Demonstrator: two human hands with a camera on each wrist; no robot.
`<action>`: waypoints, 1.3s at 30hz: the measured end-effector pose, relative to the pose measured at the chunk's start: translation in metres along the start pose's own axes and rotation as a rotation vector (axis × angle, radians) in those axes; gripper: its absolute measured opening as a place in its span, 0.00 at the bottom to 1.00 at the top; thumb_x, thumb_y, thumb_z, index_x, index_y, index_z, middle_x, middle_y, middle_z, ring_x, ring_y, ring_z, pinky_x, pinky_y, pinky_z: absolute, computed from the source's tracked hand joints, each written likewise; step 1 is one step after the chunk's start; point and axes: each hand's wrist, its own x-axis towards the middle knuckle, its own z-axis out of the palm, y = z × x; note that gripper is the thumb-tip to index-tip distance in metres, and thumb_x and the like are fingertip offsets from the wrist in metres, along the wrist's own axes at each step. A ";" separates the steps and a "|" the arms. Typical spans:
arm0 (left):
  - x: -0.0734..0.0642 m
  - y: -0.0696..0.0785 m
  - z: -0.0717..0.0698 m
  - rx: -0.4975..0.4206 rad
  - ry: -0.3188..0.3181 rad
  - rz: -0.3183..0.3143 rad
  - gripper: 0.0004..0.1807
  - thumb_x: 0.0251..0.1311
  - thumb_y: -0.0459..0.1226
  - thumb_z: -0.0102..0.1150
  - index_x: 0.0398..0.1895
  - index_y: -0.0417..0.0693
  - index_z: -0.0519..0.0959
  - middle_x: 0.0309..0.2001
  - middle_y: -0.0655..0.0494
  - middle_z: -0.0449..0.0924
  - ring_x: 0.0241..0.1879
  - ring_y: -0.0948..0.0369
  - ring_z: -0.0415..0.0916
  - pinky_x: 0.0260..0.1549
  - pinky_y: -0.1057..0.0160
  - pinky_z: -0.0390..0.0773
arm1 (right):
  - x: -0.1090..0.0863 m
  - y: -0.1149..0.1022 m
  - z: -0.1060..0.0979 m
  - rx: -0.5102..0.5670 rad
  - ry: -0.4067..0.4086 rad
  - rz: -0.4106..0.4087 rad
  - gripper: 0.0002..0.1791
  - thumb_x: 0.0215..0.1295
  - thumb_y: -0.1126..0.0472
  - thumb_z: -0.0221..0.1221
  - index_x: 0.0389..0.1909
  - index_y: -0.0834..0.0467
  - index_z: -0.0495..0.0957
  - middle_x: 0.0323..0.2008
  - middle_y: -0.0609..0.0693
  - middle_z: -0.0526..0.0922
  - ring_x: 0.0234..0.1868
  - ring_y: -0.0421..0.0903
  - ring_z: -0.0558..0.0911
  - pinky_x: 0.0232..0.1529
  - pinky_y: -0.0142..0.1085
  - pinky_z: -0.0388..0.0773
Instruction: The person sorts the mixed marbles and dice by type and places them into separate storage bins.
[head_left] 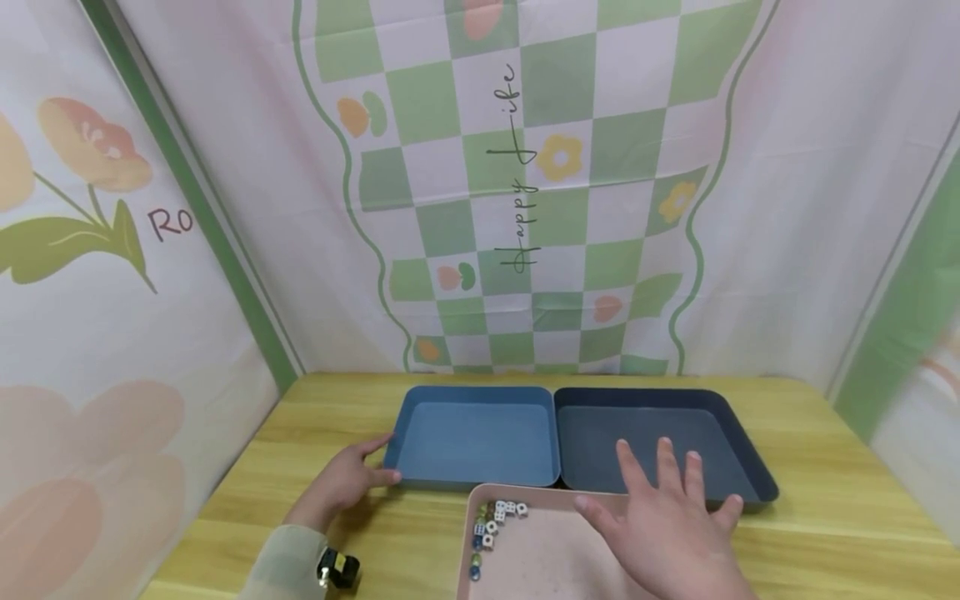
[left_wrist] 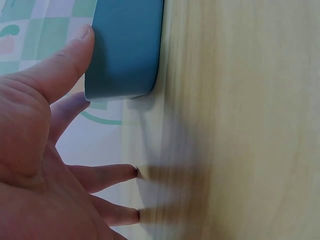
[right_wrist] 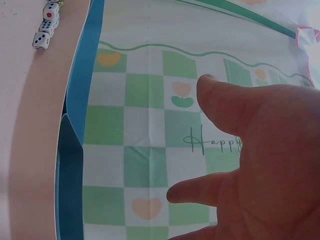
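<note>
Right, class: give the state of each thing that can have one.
Blue tray: upright, nothing seen inside
Dark tray: upright, nothing seen inside
Pink tray: upright, partly in view
Dice: loose, bunched in pink tray's corner
Coloured pieces: loose, beside the dice
Left hand: fingers spread, at blue tray
Right hand: fingers spread, holding nothing

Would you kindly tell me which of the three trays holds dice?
The pink tray, in front: dice lie in its far left corner. The blue tray and navy tray behind show none.
</note>
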 end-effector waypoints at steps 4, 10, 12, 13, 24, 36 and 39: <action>-0.001 0.000 0.000 -0.006 -0.005 -0.012 0.44 0.48 0.50 0.76 0.72 0.59 0.70 0.71 0.38 0.63 0.68 0.32 0.56 0.63 0.30 0.54 | 0.001 0.001 0.001 0.002 -0.008 -0.004 0.69 0.45 0.10 0.38 0.79 0.57 0.51 0.72 0.78 0.32 0.67 0.81 0.27 0.47 0.82 0.21; -0.003 0.001 -0.002 0.007 -0.015 -0.014 0.43 0.49 0.50 0.75 0.72 0.60 0.70 0.70 0.37 0.63 0.68 0.32 0.56 0.62 0.29 0.54 | 0.001 0.003 0.002 -0.001 -0.012 -0.008 0.70 0.45 0.10 0.38 0.79 0.57 0.51 0.72 0.78 0.33 0.67 0.81 0.28 0.47 0.82 0.22; -0.003 0.001 -0.002 0.015 -0.016 -0.016 0.43 0.49 0.51 0.75 0.72 0.60 0.70 0.70 0.36 0.63 0.68 0.32 0.56 0.62 0.29 0.53 | 0.002 0.004 0.002 -0.006 -0.009 -0.017 0.70 0.45 0.10 0.38 0.79 0.57 0.52 0.72 0.79 0.34 0.67 0.82 0.30 0.48 0.82 0.24; -0.003 0.001 -0.003 0.021 -0.018 -0.018 0.43 0.50 0.51 0.75 0.72 0.61 0.70 0.70 0.36 0.63 0.68 0.32 0.56 0.62 0.28 0.53 | 0.002 0.005 0.002 -0.005 -0.010 -0.026 0.69 0.45 0.10 0.39 0.79 0.57 0.52 0.72 0.79 0.35 0.67 0.82 0.30 0.49 0.82 0.26; -0.003 0.004 -0.004 0.014 -0.029 -0.056 0.44 0.48 0.52 0.75 0.71 0.64 0.70 0.71 0.36 0.62 0.68 0.31 0.55 0.62 0.28 0.52 | 0.015 0.014 -0.001 0.238 -0.031 -0.279 0.57 0.49 0.26 0.64 0.76 0.52 0.61 0.75 0.72 0.46 0.71 0.77 0.42 0.52 0.76 0.61; -0.004 0.002 -0.005 0.005 -0.032 -0.022 0.43 0.50 0.51 0.74 0.72 0.59 0.70 0.70 0.35 0.63 0.68 0.32 0.56 0.62 0.29 0.53 | 0.041 0.037 -0.019 0.350 0.031 -0.436 0.47 0.52 0.35 0.69 0.71 0.52 0.70 0.77 0.61 0.49 0.71 0.73 0.53 0.55 0.69 0.67; -0.003 0.001 -0.004 -0.008 -0.033 -0.012 0.43 0.49 0.51 0.75 0.72 0.58 0.70 0.70 0.36 0.63 0.68 0.32 0.56 0.63 0.30 0.53 | 0.050 0.043 -0.020 0.373 0.038 -0.531 0.42 0.56 0.39 0.69 0.69 0.54 0.72 0.77 0.59 0.49 0.72 0.72 0.52 0.55 0.68 0.67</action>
